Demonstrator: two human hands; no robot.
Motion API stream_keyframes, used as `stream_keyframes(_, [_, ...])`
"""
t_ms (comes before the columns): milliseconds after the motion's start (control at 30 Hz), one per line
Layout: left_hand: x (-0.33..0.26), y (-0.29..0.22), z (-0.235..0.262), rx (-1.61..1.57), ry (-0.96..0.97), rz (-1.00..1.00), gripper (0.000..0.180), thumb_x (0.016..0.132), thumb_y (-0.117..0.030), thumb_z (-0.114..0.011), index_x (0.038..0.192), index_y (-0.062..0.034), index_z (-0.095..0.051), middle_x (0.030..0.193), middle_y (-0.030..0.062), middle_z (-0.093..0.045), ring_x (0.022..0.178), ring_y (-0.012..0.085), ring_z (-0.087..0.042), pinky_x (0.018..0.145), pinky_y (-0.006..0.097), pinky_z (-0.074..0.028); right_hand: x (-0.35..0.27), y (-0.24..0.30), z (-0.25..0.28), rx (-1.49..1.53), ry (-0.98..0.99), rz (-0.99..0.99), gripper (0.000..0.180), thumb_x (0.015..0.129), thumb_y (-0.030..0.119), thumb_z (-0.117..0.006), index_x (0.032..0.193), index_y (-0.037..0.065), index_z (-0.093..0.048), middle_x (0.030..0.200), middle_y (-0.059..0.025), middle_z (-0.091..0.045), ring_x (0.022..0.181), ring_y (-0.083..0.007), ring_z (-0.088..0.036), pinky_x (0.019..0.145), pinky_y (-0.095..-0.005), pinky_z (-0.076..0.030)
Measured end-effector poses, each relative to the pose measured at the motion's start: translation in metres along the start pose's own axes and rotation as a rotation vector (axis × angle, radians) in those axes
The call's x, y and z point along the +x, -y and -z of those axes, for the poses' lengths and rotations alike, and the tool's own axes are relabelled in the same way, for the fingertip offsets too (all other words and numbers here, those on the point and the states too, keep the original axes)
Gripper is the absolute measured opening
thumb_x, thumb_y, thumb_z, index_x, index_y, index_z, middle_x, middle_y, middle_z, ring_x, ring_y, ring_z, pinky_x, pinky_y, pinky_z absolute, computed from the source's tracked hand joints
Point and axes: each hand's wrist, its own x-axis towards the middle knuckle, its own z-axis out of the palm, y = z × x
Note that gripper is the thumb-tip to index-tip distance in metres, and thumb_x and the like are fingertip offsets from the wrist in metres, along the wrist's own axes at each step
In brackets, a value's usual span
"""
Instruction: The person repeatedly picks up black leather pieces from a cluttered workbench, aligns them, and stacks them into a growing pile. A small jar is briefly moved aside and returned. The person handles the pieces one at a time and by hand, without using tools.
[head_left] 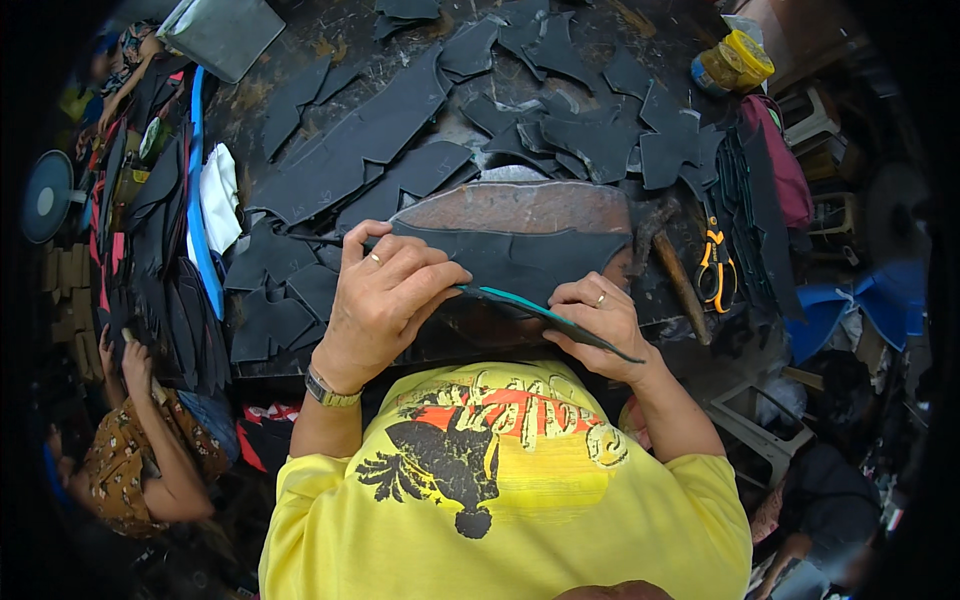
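Black leather piece [520,262] pinched in both hands, right over the worn slab [520,207] on the counter [400,60].
Left hand [385,295] clamped on the piece's left end, right hand [598,318] gripping a thin teal-edged strip [540,315] running off its lower edge. Loads of cut black pieces [360,140] scattered behind, hammer [668,262] just right of the slab, orange-handled scissors [715,262] beside that, yellow-lidded jar [735,62] far back right. Another person's arm [150,420] down at lower left.

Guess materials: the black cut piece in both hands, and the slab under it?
Black cut piece with teal edge: likely matte leather or synthetic sheet, since it bends limply between left hand and right hand. Brownish worn slab: hard, scuffed, possibly stone or metal; unclear.
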Motion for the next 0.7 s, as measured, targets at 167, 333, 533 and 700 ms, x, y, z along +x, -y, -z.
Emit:
stream_keyframes(167, [0.003,-0.010,0.007,-0.041,0.000,-0.027,0.019,0.081,-0.018,-0.081,0.099,-0.0174,-0.074,0.089,-0.0053,-0.067,0.087,0.0144,-0.064,0.102,0.043,-0.037,0.001,-0.003,0.001,-0.008,-0.003,0.030,0.025,0.070,0.002,-0.082,0.093,0.004,-0.073,0.095,-0.0095,-0.068,0.074,-0.0251,-0.059,0.067,-0.0351,-0.047])
stream_keyframes(333, [0.003,-0.018,0.014,-0.087,0.072,-0.029,0.020,0.081,-0.021,-0.080,0.099,-0.0171,-0.074,0.086,-0.0048,-0.066,0.082,0.0145,-0.063,0.103,0.043,-0.038,-0.001,-0.004,0.001,-0.002,0.024,-0.011,0.014,0.081,0.009,-0.078,0.092,0.003,-0.073,0.092,-0.0078,-0.067,0.078,-0.0238,-0.060,0.069,-0.0347,-0.047])
stream_keyframes(533, [0.002,-0.018,0.006,-0.163,0.173,-0.052,0.019,0.083,-0.020,-0.080,0.099,-0.0139,-0.073,0.083,-0.0026,-0.064,0.080,0.0161,-0.062,0.103,0.044,-0.040,0.000,-0.007,-0.002,0.017,-0.025,-0.009,0.013,0.081,0.008,-0.078,0.091,0.003,-0.072,0.091,-0.0078,-0.068,0.076,-0.0230,-0.060,0.067,-0.0339,-0.047])
stream_keyframes(700, [0.001,-0.015,-0.008,-0.194,0.199,-0.035,0.016,0.085,-0.017,-0.079,0.098,-0.0125,-0.072,0.082,-0.0018,-0.064,0.081,0.0171,-0.062,0.105,0.045,-0.040,-0.001,-0.008,-0.001,0.062,-0.023,-0.019,0.014,0.081,0.008,-0.078,0.092,0.002,-0.072,0.092,-0.0083,-0.068,0.076,-0.0234,-0.061,0.067,-0.0336,-0.048])
